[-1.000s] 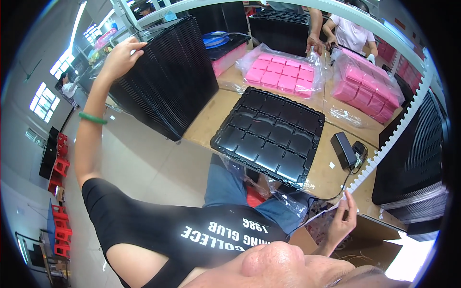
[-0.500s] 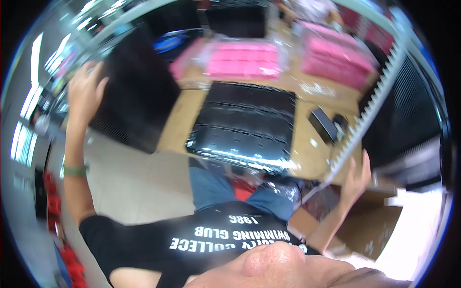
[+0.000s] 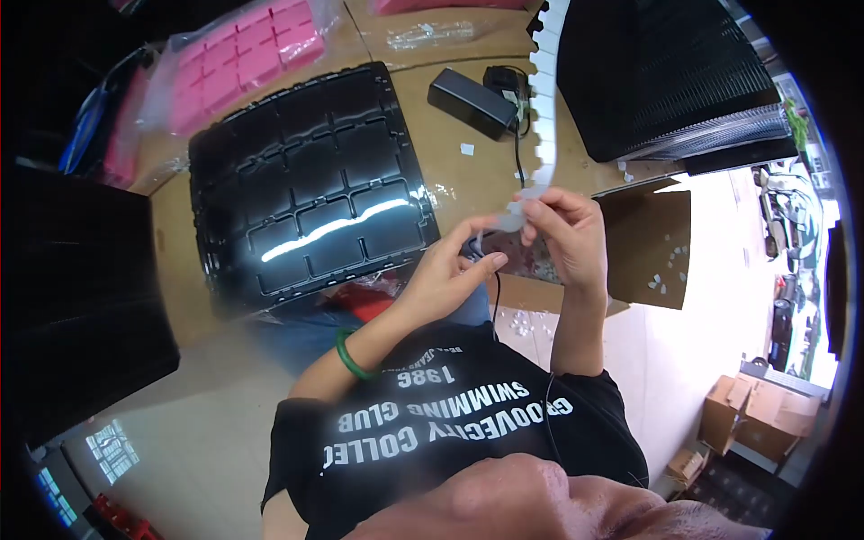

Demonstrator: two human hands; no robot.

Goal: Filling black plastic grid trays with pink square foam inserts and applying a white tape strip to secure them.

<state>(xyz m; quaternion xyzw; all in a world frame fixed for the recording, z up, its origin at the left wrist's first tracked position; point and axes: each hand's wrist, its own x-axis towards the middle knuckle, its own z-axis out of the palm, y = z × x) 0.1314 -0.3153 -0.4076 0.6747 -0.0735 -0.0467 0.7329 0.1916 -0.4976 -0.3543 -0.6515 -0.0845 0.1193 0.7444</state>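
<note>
My right hand (image 3: 569,232) pinches pale translucent pieces at the lower end of a long white strip (image 3: 544,99) with a notched edge. From the left, my left hand (image 3: 454,270) comes up to the same end, its fingers bent around it and its thumb apart below. A dark rounded thing (image 3: 472,247) shows partly behind the left fingers; its kind is hidden. A black plastic tray (image 3: 310,171) with moulded compartments lies on the brown work surface (image 3: 441,171), left of both hands.
A black box-shaped adapter (image 3: 471,103) and black cable lie beyond the hands. Pink divided foam (image 3: 247,52) in clear film sits far left. Black ribbed stacks (image 3: 684,81) stand right; a dark stack (image 3: 81,279) stands left. An open cardboard box (image 3: 650,247) is below right.
My hands, wide apart before, have come together at the strip's lower end. The view has turned right, so the tray appears further left.
</note>
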